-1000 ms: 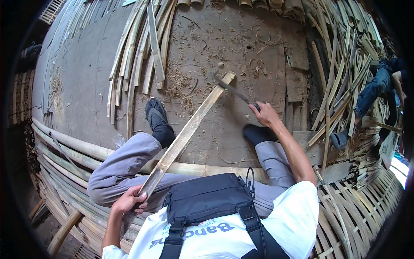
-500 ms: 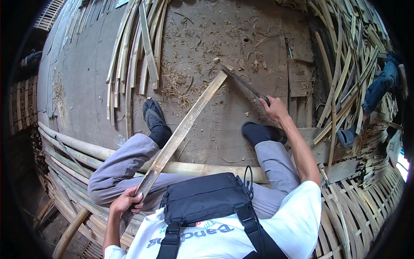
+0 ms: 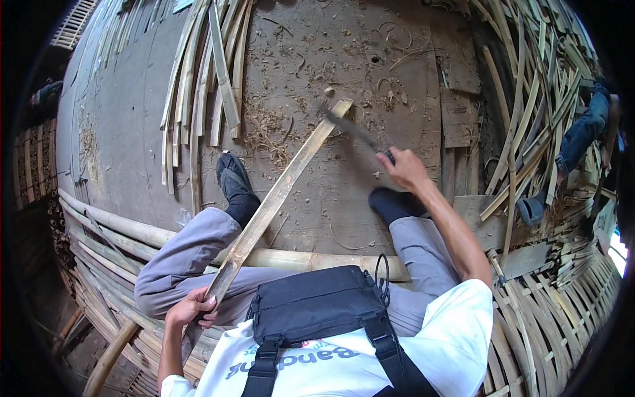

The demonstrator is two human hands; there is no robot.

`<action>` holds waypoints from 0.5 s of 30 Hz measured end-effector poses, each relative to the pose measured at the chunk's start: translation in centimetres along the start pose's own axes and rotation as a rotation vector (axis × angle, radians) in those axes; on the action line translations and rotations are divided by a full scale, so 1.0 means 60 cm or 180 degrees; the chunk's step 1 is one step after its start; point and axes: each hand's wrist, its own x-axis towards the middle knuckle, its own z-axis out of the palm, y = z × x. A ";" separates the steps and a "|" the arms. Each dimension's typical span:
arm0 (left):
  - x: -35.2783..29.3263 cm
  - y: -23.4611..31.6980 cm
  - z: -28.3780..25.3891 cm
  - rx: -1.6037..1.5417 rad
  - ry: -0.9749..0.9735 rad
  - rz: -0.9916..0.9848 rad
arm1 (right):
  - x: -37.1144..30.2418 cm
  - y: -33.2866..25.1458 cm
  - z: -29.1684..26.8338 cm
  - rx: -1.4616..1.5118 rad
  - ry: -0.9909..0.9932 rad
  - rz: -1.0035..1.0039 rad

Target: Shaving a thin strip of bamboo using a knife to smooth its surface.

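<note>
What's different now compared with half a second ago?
The right hand has swung leftward with the long-bladed knife, whose blurred blade now crosses the bamboo strip just short of its far end in this view. Nothing was newly grasped or released. The left hand still grips the strip's near part; both feet stayed put.

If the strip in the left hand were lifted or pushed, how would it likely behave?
The strip would probably feel stiff, since it runs straight out from the left hand. It looks fairly light, being long and slim. Its flat shape should make rolling unlikely.
</note>
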 end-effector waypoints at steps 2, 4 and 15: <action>-0.004 0.010 0.016 0.0021 0.0083 0.0006 | -0.016 -0.016 0.018 -0.0199 -0.0148 -0.0459; -0.003 0.010 0.019 0.0097 0.0171 0.0016 | -0.008 0.007 0.025 -0.0296 -0.0076 -0.0481; 0.000 0.009 0.010 0.0090 0.0033 -0.0039 | 0.009 -0.013 0.010 -0.0583 -0.0281 -0.0766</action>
